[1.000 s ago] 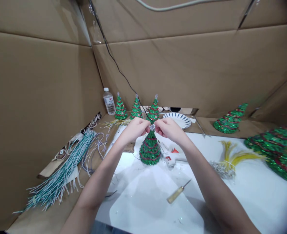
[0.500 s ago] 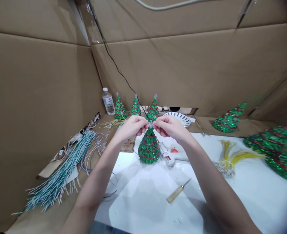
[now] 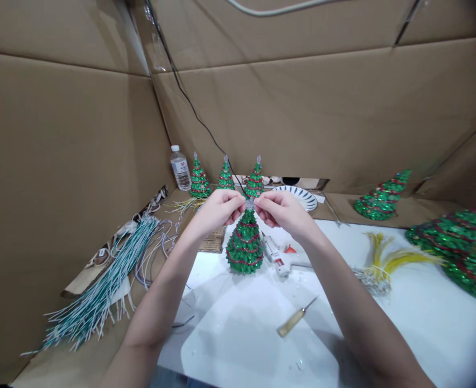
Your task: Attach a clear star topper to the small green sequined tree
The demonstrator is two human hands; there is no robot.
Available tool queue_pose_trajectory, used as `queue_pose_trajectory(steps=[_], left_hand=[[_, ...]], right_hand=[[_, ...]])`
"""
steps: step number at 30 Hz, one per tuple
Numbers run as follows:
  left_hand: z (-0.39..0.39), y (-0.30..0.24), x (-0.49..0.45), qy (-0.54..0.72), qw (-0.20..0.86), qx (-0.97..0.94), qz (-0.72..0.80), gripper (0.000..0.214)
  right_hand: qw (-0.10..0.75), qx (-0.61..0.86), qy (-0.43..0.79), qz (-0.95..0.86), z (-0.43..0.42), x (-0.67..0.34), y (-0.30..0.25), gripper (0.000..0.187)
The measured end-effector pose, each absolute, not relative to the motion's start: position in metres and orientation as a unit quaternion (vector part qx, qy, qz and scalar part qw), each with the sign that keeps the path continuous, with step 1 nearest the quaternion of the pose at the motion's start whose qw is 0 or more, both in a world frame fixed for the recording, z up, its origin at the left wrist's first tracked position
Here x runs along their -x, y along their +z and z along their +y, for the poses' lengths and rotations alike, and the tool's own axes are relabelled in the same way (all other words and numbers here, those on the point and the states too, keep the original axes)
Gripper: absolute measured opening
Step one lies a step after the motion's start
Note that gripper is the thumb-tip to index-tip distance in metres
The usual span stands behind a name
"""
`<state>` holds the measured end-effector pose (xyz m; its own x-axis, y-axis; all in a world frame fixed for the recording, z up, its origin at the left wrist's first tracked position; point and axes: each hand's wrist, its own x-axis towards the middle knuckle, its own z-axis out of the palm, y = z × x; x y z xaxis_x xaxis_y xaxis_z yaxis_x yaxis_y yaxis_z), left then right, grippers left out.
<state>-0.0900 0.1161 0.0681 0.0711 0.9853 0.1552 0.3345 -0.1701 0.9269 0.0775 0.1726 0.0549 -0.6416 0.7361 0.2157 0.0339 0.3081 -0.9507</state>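
A small green Christmas tree [image 3: 245, 245] with red garland is in the middle of the view, above or on the white tabletop. At its tip sits a clear star topper [image 3: 250, 205]. My left hand [image 3: 225, 207] pinches the topper from the left, its fingers closed. From the other side my right hand [image 3: 276, 209] pinches it too, thumb and forefinger together. The fingertips cover part of the star. Just right of the tree lies a white glue gun [image 3: 280, 257] with an orange-red part beside it.
A wooden-handled awl [image 3: 292, 323] lies in front on the white table [image 3: 238, 328]. Bundles of green-white wires [image 3: 104, 280] and yellow wires [image 3: 387, 261] flank my arms. Behind stand a bottle [image 3: 180, 170], several trees [image 3: 200, 180] and a striped plate [image 3: 302, 198]. Cardboard walls [image 3: 302, 108] enclose the space.
The lower part of the tree has swung slightly left and a little toward me. Both hands keep their pinch at the star topper.
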Motion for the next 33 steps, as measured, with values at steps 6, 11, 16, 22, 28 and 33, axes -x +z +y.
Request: queue_pose_trajectory(steps=[6, 11, 16, 22, 28, 33], left_hand=[[0.1166, 0.0666, 0.0900, 0.437, 0.365, -0.636, 0.520, 0.025], [0.1131, 0.0686, 0.0897, 0.433, 0.344, -0.657, 0.513, 0.026], [0.1148, 0.0649, 0.0888, 0.434, 0.316, -0.668, 0.516, 0.029], [0.1156, 0.0626, 0.0911, 0.428, 0.300, -0.679, 0.516, 0.029], [0.1163, 0.0635, 0.0908, 0.428, 0.284, -0.682, 0.521, 0.030], [0.1159, 0.0629, 0.0910, 0.424, 0.277, -0.687, 0.522, 0.030]], right_hand=[[0.329, 0.252, 0.510, -0.754, 0.1707, -0.0790, 0.0548, 0.029], [0.349, 0.249, 0.483, -0.763, 0.1715, -0.0800, 0.0553, 0.030], [0.335, 0.243, 0.466, -0.782, 0.1714, -0.0808, 0.0555, 0.032], [0.347, 0.251, 0.441, -0.789, 0.1711, -0.0797, 0.0538, 0.028], [0.344, 0.256, 0.428, -0.796, 0.1726, -0.0780, 0.0523, 0.029], [0.350, 0.265, 0.413, -0.798, 0.1741, -0.0775, 0.0512, 0.028]])
